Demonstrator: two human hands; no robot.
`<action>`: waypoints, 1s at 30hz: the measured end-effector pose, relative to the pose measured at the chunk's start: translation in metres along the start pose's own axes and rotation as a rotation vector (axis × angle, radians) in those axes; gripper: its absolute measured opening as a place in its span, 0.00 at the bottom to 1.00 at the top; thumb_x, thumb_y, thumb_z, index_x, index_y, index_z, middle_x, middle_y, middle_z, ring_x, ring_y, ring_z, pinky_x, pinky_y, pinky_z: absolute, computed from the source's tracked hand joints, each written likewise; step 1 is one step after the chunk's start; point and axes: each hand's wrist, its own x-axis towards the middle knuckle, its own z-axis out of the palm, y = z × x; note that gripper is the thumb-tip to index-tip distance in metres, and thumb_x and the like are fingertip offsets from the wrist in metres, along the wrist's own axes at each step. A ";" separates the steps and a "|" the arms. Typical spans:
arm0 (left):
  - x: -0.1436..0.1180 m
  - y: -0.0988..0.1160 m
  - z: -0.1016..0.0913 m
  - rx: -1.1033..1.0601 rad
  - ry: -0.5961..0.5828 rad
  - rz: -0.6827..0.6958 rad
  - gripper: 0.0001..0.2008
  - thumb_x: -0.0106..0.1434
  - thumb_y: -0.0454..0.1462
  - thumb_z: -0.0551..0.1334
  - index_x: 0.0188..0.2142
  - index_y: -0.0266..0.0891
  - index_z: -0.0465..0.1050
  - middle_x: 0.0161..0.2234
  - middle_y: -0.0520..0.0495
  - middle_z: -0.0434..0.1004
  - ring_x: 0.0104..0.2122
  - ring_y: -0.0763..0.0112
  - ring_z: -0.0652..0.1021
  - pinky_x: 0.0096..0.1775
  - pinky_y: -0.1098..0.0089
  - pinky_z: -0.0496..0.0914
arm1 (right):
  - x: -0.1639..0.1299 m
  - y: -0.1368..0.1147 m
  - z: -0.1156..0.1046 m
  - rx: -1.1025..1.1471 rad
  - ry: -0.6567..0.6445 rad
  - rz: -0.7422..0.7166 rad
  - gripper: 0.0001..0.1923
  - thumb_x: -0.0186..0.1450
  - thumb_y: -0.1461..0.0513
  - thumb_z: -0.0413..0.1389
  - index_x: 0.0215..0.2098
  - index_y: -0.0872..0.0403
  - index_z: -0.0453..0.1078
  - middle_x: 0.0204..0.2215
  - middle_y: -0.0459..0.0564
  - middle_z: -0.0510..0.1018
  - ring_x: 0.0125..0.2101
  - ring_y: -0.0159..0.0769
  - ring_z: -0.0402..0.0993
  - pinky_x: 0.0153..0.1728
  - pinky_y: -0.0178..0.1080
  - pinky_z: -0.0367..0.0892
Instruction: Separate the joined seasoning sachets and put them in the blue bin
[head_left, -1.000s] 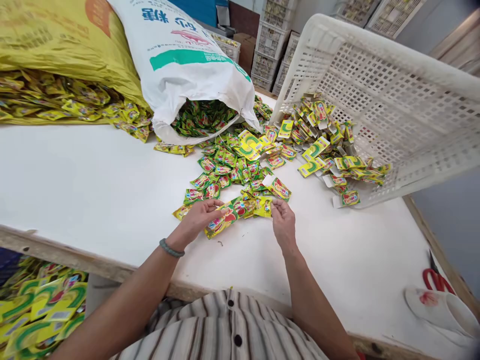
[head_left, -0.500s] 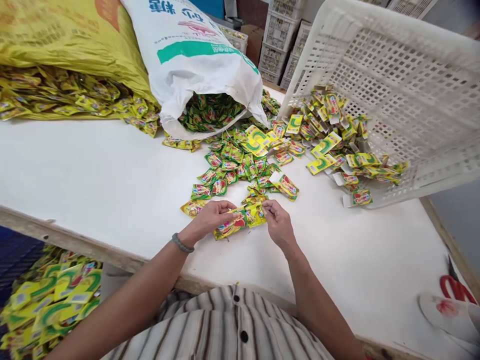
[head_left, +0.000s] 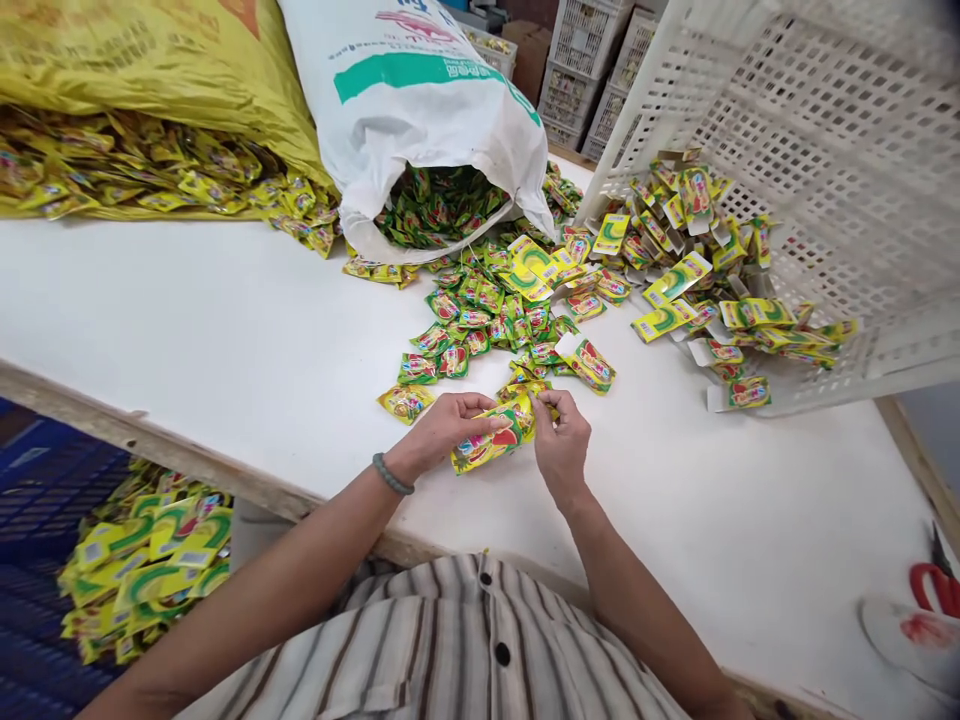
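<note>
Both hands have drawn closer together since a second ago: the left hand (head_left: pixel 442 432) keeps a closed grip on the gathered sachet bundle (head_left: pixel 491 442), just in front of the loose sachet pile (head_left: pixel 495 315) on the worktop (head_left: pixel 225 330), while the right hand (head_left: pixel 564 445) pinches its near end, so the bundle looks squared up.

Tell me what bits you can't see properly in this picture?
- Head view: the packets between the left hand and right hand; fingers hide their number, print too small.
- White sack: top cut off by the edge.
- Red scissors: cut off at right.
- White crate: blurred.
</note>
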 end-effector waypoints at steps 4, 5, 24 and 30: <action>0.003 -0.003 0.001 -0.071 0.050 -0.012 0.21 0.42 0.42 0.76 0.33 0.35 0.76 0.27 0.49 0.80 0.26 0.71 0.77 0.29 0.72 0.68 | 0.002 0.001 -0.005 0.086 -0.151 0.145 0.15 0.61 0.53 0.58 0.40 0.54 0.71 0.31 0.46 0.76 0.27 0.31 0.68 0.30 0.35 0.65; 0.004 -0.003 0.000 -0.073 0.043 -0.006 0.20 0.42 0.41 0.76 0.34 0.35 0.76 0.27 0.49 0.81 0.26 0.71 0.77 0.30 0.73 0.69 | 0.003 0.004 -0.007 0.108 -0.183 0.169 0.17 0.58 0.53 0.60 0.42 0.54 0.71 0.33 0.46 0.77 0.28 0.32 0.68 0.31 0.35 0.66; 0.002 -0.006 -0.003 -0.216 0.023 -0.046 0.22 0.43 0.38 0.76 0.38 0.35 0.76 0.30 0.48 0.83 0.25 0.72 0.79 0.29 0.75 0.71 | -0.001 0.000 -0.003 -0.042 -0.009 0.058 0.19 0.53 0.52 0.64 0.38 0.53 0.74 0.35 0.51 0.78 0.34 0.39 0.71 0.37 0.41 0.68; -0.001 -0.003 -0.004 -0.220 0.069 -0.079 0.22 0.42 0.38 0.77 0.36 0.35 0.76 0.29 0.48 0.82 0.25 0.71 0.79 0.30 0.73 0.71 | 0.000 -0.005 -0.011 0.070 -0.276 0.178 0.15 0.55 0.53 0.63 0.36 0.52 0.75 0.36 0.51 0.80 0.39 0.43 0.74 0.41 0.42 0.68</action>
